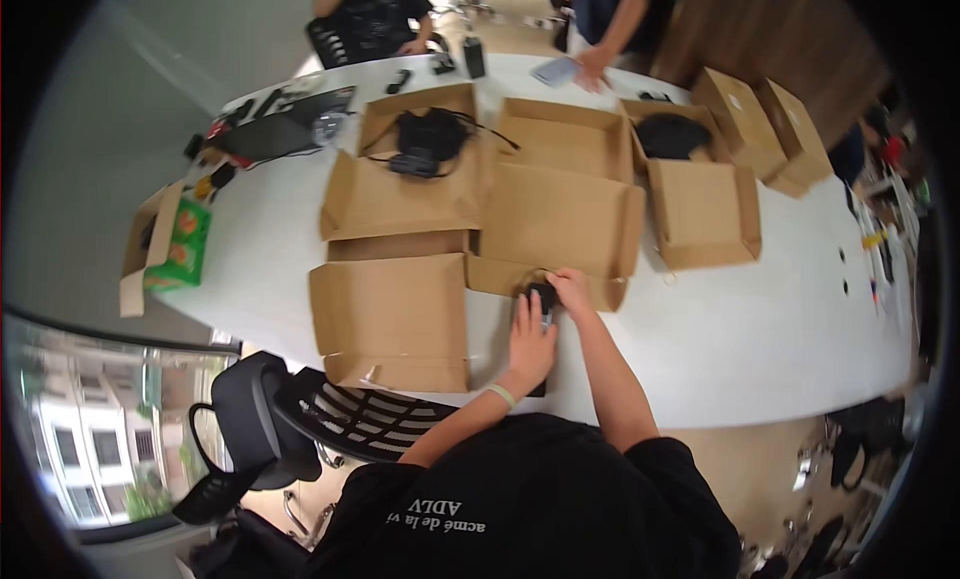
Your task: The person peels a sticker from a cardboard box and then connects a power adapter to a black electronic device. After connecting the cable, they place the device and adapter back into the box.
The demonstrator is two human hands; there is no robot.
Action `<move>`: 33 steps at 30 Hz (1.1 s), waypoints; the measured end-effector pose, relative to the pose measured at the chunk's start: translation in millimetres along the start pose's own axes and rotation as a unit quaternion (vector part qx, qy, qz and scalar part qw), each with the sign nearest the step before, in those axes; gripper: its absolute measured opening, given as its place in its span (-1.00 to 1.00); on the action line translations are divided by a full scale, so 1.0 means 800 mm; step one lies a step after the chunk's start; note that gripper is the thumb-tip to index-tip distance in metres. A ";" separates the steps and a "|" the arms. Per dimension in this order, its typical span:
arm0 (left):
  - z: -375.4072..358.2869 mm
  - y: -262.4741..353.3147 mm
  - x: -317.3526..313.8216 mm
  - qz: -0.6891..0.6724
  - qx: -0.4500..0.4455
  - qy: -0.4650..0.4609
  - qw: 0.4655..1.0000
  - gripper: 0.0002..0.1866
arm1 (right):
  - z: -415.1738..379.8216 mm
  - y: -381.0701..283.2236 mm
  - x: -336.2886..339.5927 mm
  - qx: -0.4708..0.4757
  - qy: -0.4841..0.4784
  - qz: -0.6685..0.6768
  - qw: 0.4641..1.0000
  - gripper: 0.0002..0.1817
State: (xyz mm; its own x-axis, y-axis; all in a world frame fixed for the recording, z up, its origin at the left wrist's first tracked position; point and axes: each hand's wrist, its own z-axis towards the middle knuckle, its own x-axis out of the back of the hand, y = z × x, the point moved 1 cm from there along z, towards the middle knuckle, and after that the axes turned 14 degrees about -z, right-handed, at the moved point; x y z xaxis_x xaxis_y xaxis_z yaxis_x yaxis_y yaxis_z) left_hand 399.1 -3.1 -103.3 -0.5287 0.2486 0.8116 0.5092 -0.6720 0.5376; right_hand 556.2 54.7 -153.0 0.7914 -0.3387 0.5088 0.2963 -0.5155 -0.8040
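Near the table's front edge, a small black device [541,297] lies under my hands. My left hand [532,341] rests on it with its fingers stretched out along the top. At the device's upper right corner, the fingers of my right hand [572,289] are bent and closed; what they pinch is hidden. A thin dark loop like a cable shows by those fingertips. Just beyond lies an open cardboard box [560,219], its front flap almost touching my hands. Part of a flat dark item [540,387] shows below my left wrist.
Another open box [400,204] holds black gear with cables [430,139]. One more open box [390,314] lies front left. A third [705,214] contains a round black item [673,137]. Closed boxes [740,124] stand back right. Two people are across the table, one holding a phone [556,72].
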 end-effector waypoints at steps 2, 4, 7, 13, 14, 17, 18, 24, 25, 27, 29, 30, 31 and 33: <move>0.001 0.004 0.012 -0.015 -0.005 -0.014 1.000 -0.80 | -0.003 -0.012 0.006 -0.019 -0.032 0.034 0.999 -0.80; 0.000 0.004 0.016 -0.020 -0.012 -0.021 1.000 -0.82 | 0.004 -0.011 0.007 -0.017 -0.058 0.040 0.997 -0.81; 0.001 0.005 0.014 -0.019 -0.003 -0.027 0.999 -0.83 | 0.001 -0.019 0.022 -0.045 -0.085 0.069 0.993 -0.81; 0.000 0.006 0.018 -0.020 -0.019 -0.034 0.999 -0.83 | 0.005 -0.017 0.020 -0.047 -0.093 0.037 0.994 -0.78; 0.001 0.007 0.018 -0.021 -0.023 -0.035 0.999 -0.83 | 0.012 -0.009 0.017 -0.016 -0.070 -0.006 0.997 -0.77; 0.000 0.006 0.014 -0.012 -0.018 -0.030 0.999 -0.84 | 0.008 -0.013 0.028 -0.032 -0.091 -0.031 0.995 -0.82; 0.001 0.006 0.014 -0.011 -0.018 -0.030 0.999 -0.84 | 0.013 -0.006 0.027 -0.032 -0.091 -0.030 0.995 -0.82; 0.003 0.007 0.019 -0.016 -0.032 -0.030 0.999 -0.82 | 0.032 0.003 0.020 0.014 -0.097 -0.080 0.992 -0.83; 0.003 0.007 0.019 -0.021 -0.032 -0.036 0.999 -0.84 | 0.033 0.002 0.020 0.013 -0.097 -0.103 0.990 -0.82; 0.002 0.006 0.019 -0.028 -0.032 -0.044 0.998 -0.85 | 0.035 0.002 0.022 0.009 -0.095 -0.125 0.988 -0.81; 0.002 0.006 0.019 -0.028 -0.048 -0.021 0.998 -0.82 | 0.038 0.001 0.024 0.024 -0.124 -0.159 0.979 -0.80; 0.002 0.006 0.019 -0.029 -0.049 -0.022 0.998 -0.82 | 0.037 0.001 0.024 0.023 -0.124 -0.159 0.979 -0.80; 0.002 0.006 0.019 -0.029 -0.050 -0.024 0.998 -0.82 | 0.036 0.001 0.024 0.018 -0.124 -0.147 0.981 -0.79; 0.002 0.006 0.019 -0.029 -0.051 -0.026 0.998 -0.82 | 0.036 0.001 0.024 0.013 -0.123 -0.136 0.983 -0.79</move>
State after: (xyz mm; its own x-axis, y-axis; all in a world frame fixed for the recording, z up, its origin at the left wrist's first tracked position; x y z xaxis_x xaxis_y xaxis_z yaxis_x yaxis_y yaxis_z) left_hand 394.7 -1.0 -88.0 -0.5182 0.3226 0.7921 0.4065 -0.7219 0.5600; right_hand 587.2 70.6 -152.7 0.7857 0.0119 0.6185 0.5260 -0.5392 -0.6578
